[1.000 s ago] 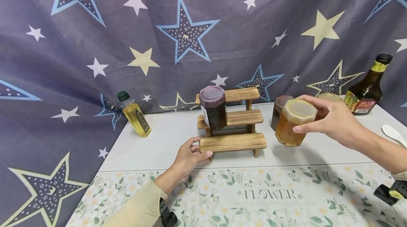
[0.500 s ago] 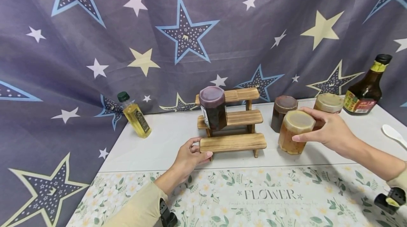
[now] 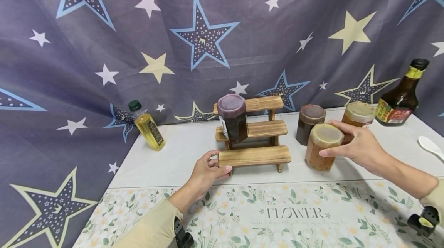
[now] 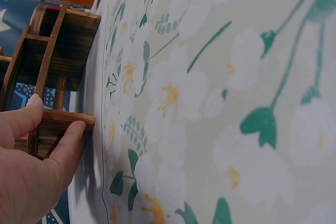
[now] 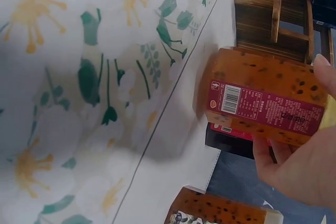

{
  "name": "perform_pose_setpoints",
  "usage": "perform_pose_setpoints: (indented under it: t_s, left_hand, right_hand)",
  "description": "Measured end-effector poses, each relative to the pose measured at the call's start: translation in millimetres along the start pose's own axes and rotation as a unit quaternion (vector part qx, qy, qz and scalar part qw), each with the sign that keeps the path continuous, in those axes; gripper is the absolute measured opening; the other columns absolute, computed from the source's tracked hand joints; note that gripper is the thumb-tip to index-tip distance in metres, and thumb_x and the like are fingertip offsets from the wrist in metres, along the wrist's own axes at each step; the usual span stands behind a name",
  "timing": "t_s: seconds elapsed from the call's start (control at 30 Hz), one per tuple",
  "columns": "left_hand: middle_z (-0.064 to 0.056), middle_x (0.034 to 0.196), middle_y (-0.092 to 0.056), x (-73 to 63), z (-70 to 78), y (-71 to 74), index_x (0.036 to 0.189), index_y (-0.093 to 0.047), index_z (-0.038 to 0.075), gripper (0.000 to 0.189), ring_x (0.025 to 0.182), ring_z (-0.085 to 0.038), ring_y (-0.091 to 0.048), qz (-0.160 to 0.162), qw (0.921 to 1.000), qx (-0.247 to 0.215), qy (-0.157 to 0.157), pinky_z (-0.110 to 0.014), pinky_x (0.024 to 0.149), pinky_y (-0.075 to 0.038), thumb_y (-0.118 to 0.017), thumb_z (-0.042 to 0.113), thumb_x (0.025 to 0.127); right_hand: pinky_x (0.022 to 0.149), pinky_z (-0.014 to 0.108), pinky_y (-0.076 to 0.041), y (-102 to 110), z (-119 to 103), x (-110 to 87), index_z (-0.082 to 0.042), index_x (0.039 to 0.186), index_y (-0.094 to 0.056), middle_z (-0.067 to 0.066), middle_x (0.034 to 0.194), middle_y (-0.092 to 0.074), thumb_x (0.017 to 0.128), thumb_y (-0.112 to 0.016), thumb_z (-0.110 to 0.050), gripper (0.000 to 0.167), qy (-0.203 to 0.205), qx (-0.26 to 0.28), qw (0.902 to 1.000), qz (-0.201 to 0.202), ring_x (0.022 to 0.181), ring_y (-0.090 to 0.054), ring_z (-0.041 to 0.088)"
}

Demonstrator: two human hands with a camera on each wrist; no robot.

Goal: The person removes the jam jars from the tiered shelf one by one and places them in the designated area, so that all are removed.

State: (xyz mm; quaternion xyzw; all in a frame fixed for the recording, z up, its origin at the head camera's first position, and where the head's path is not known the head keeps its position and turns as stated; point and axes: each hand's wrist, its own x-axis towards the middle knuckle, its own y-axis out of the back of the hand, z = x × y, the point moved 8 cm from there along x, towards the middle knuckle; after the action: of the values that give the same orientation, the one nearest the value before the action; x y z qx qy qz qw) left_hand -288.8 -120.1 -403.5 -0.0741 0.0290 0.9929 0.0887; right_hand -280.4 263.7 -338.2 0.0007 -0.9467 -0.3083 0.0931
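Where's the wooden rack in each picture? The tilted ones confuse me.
Head: the rack stands just right of centre, its left end held by the left hand.
Left wrist: turned sideways at the left, partly cut off.
Right wrist: top right corner, partly cut off, above the jar.
Shared landmark: the flowered cloth, at the bottom, right and left respectively.

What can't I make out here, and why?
- Small print on the front amber jar: right wrist view, too small and blurred.
- Lower right of the dark jar behind: head view, hidden by the front amber jar.
- Handle end of the white spoon: head view, cut off by right edge.
- Line under FLOWER on the tablecloth: head view, too small.
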Motion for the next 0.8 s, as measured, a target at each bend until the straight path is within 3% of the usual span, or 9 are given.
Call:
perform_pose_setpoints:
  t_s: [0.13, 0.37, 0.8]
  left_hand:
    - [-0.021, 0.109, -0.061, 0.0, -0.4, 0.1, 0.139, -0.040, 0.002, 0.064, 0.088, -0.021, -0.067, 0.001, 1.0000, -0.001, 0.001, -0.042, 0.088, -0.058, -0.072, -0.001, 0.084]
    - [-0.020, 0.108, -0.062, 0.1, -0.2, -0.1, 0.138, -0.040, 0.001, 0.063, 0.088, -0.021, -0.067, 0.000, 1.0000, 0.002, -0.001, -0.041, 0.087, -0.059, -0.072, -0.001, 0.084]
    - [-0.019, 0.107, -0.062, 0.0, -0.4, -0.1, 0.141, -0.038, 0.001, 0.066, 0.092, -0.028, -0.067, 0.002, 1.0000, 0.005, 0.000, -0.039, 0.086, -0.059, -0.072, -0.001, 0.084]
  right_hand:
    - [0.067, 0.013, -0.053, -1.1, 2.5, -0.1, -0.004, 0.141, -0.046, 0.021, 0.114, -0.064, 0.069, -0.089, -0.029, 0.088, -0.005, -0.004, 1.0000, -0.001, 0.085, -0.060, -0.003]
    - [0.066, 0.018, -0.053, -5.9, 7.1, -2.0, -0.009, 0.142, -0.046, 0.017, 0.116, -0.063, 0.069, -0.088, -0.033, 0.088, -0.020, -0.001, 0.9997, -0.016, 0.086, -0.060, 0.000]
    - [0.069, 0.023, -0.056, -8.4, 8.9, -4.0, -0.010, 0.145, -0.042, 0.017, 0.120, -0.060, 0.073, -0.086, -0.033, 0.087, -0.012, 0.002, 0.9996, -0.024, 0.088, -0.060, 0.001]
